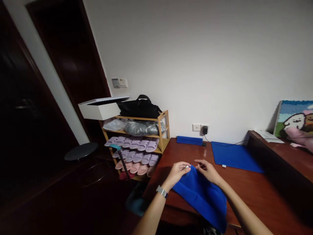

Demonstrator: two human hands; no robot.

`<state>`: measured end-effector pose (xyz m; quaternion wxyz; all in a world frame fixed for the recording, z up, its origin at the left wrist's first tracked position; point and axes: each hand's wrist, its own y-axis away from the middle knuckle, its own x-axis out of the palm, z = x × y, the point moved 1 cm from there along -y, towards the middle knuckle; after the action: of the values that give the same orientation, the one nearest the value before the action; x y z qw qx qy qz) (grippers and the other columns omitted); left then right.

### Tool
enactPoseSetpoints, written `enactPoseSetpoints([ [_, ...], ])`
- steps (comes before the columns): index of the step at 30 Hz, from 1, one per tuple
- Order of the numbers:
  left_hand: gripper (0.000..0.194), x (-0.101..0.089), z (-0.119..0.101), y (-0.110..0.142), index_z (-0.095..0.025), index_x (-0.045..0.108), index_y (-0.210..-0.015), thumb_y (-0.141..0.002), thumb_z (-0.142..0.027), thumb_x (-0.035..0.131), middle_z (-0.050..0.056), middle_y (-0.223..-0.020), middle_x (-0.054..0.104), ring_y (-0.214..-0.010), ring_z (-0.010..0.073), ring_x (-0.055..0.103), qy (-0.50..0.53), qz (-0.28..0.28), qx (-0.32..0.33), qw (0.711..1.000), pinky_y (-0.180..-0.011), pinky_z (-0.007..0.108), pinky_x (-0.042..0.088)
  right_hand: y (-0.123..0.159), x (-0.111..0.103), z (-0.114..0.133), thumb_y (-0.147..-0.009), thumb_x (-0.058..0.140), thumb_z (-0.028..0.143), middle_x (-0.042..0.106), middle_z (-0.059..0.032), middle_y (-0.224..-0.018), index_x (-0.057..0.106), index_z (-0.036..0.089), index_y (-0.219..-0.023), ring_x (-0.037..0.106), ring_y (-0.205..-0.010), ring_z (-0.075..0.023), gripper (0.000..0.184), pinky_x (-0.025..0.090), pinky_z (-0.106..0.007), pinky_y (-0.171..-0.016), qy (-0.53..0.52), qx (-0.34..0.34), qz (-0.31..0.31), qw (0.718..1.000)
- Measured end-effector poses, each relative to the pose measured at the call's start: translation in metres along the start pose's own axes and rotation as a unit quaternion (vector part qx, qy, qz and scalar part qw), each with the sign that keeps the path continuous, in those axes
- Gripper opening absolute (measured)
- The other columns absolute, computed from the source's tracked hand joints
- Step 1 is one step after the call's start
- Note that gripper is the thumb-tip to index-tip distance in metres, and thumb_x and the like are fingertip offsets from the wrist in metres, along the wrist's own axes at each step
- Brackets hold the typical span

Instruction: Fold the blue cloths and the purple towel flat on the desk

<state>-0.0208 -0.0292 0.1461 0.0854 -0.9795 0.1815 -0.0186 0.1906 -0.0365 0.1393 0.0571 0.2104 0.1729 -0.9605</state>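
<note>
A blue cloth point(199, 192) hangs in folds over the near edge of the brown desk, its upper corner raised. My left hand point(179, 172), with a metal watch band at the wrist, pinches that corner, where a small white tag shows. My right hand point(206, 170) is just to the right of the same corner, index finger and thumb apart; its lower fingers are partly hidden. Behind it, a second blue cloth point(234, 156) lies flat with a white tag at its near edge. Against the wall lies a folded blue cloth point(189, 140).
The brown desk point(244, 186) meets a raised shelf on the right holding a pink plush toy point(300, 138) and a picture. A black plug point(205, 130) trails a cord. Left stand a wooden rack point(160, 130) with slippers, a white box point(100, 111), a black bag point(140, 107) and a stool point(81, 151).
</note>
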Motion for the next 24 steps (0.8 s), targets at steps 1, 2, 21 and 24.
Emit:
enactPoseSetpoints([
  [1, 0.042, -0.001, -0.006, 0.004, -0.015, 0.078, -0.098, -0.071, -0.047, 0.086, 0.009, -0.086, 0.077, -0.074, 0.0171, 0.067, 0.005, 0.004, 0.0, 1.0, -0.068, 0.027, 0.049, -0.001, 0.003, 0.008, -0.086, 0.06, 0.059, 0.072, -0.0074, -0.103, 0.068, 0.022, -0.127, 0.069, -0.09, -0.0221, 0.056, 0.058, -0.037, -0.083, 0.0, -0.015, 0.001, 1.0],
  [2, 0.041, -0.003, -0.011, 0.008, -0.015, 0.078, -0.098, -0.072, -0.046, 0.086, 0.008, -0.086, 0.077, -0.073, 0.0163, 0.066, 0.008, 0.008, 0.002, 1.0, -0.068, 0.027, 0.049, -0.002, 0.005, 0.015, -0.087, 0.06, 0.059, 0.071, -0.0079, -0.109, 0.068, 0.024, -0.127, 0.069, -0.092, -0.022, 0.055, 0.058, -0.037, -0.082, -0.003, -0.029, 0.005, 1.0],
  [21, 0.043, -0.086, -0.124, 0.053, -0.015, 0.077, -0.105, -0.07, -0.039, 0.083, 0.012, -0.104, 0.079, -0.093, 0.0221, 0.073, 0.052, -0.183, 0.128, 0.973, -0.084, 0.032, 0.057, 0.061, -0.114, 0.128, -0.091, 0.051, 0.071, 0.074, -0.007, -0.094, 0.064, 0.025, -0.101, 0.07, -0.085, -0.0233, 0.049, 0.058, -0.036, -0.079, 0.164, -0.12, -0.124, 0.971],
  [24, 0.045, -0.115, -0.142, 0.064, -0.014, 0.075, -0.111, -0.072, -0.036, 0.078, 0.013, -0.112, 0.078, -0.104, 0.0261, 0.073, -0.015, -0.218, 0.18, 0.959, -0.094, 0.038, 0.057, 0.084, -0.17, 0.138, -0.082, 0.053, 0.083, 0.075, -0.0094, -0.097, 0.066, 0.025, -0.1, 0.072, -0.087, -0.0255, 0.063, 0.057, -0.039, -0.084, 0.232, -0.126, -0.216, 0.94],
])
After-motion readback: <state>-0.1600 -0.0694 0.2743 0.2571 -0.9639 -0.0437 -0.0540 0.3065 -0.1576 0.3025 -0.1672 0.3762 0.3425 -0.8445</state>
